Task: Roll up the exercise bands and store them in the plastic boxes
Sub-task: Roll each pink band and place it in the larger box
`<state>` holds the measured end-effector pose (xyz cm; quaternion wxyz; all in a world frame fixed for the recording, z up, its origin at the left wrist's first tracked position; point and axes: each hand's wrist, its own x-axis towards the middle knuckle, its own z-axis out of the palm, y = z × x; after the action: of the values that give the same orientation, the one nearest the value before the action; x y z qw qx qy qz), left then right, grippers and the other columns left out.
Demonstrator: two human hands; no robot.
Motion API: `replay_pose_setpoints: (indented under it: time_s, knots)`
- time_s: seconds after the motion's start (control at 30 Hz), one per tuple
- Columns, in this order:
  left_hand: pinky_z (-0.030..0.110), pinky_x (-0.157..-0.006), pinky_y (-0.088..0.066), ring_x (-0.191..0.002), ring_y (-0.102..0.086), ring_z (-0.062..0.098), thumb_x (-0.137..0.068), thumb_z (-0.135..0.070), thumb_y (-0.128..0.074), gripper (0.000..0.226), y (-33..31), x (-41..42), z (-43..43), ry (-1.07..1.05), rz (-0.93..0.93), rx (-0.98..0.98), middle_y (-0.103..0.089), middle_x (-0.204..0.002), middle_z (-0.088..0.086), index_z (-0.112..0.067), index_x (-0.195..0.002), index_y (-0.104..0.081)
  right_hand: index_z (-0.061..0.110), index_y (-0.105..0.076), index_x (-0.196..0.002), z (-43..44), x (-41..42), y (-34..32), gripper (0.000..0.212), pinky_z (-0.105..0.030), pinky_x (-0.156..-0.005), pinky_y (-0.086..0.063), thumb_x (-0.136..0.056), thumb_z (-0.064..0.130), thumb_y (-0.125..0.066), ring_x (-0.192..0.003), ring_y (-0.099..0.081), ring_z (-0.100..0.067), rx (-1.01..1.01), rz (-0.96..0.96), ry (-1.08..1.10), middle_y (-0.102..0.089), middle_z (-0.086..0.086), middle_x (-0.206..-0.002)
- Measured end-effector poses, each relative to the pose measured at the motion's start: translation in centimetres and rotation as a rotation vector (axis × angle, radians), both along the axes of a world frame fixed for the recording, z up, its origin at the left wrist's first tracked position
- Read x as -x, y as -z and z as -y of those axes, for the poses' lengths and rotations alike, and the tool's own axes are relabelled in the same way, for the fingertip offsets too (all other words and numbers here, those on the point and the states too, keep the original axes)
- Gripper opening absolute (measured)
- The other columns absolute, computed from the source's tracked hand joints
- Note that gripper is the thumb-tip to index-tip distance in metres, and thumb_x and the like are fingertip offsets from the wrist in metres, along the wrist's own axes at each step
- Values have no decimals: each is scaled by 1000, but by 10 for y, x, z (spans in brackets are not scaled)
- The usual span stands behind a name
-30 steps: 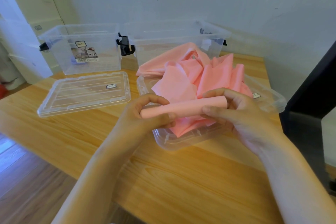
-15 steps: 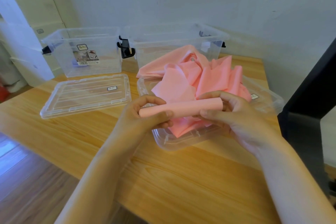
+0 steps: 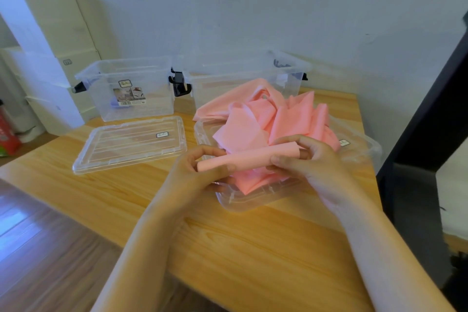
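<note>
The rolled pink band is pinched at each end by your left hand and right hand, fingers curled, above loose bands heaped on a clear lid.

Clear glossy plastic boxes & lids, matt pink bands, smooth wood-grain table.

Two boxes — two lids — one rolled band — two hands.
</note>
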<state>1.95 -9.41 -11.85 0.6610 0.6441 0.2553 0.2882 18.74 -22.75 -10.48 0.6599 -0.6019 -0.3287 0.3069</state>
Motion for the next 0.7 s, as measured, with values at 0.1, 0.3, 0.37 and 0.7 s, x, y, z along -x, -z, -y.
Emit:
replay_pose_setpoints:
  time_s: [0.1, 0.3, 0.37, 0.7]
  knots:
    - [40, -79, -58, -88, -71, 36, -59, -19, -91, 41, 3, 3, 2, -50, 3, -65, -72, -101, 19, -19, -93, -69, 10, -67, -101, 2, 0, -1, 32, -27, -62, -54, -72, 1, -76, -70, -70, -16, 9, 20, -15, -72, -2, -79]
    - [20, -66, -52, -75, -67, 12, -60, -8, -90, 38, 2, 8, 6, -117, 26, -218, -74, -87, -1, -26, -85, -68, 2, -63, -100, 1, 1, 0, 34, -22, -58, -56, -67, 1, -72, -78, -72, -29, -14, -189, -187, -70, -22, -92]
    - [15, -63, -50, -70, -63, 4, -63, -2, -86, 35, 1, 8, 6, -123, 7, -259, -71, -81, -10, -20, -88, -68, 1, -63, -97, 0, 2, 1, 29, -18, -56, -54, -70, 3, -73, -71, -72, -25, -10, -176, -169, -70, -22, -89]
    - [23, -70, -58, -78, -71, 23, -81, -11, -68, 16, 1, 12, 10, -59, 106, 67, -72, -90, 11, -1, -91, -64, 11, -70, -88, 3, 10, -6, 20, -20, -60, -51, -73, -1, -76, -73, -67, -12, -34, 169, -103, -69, -1, -81]
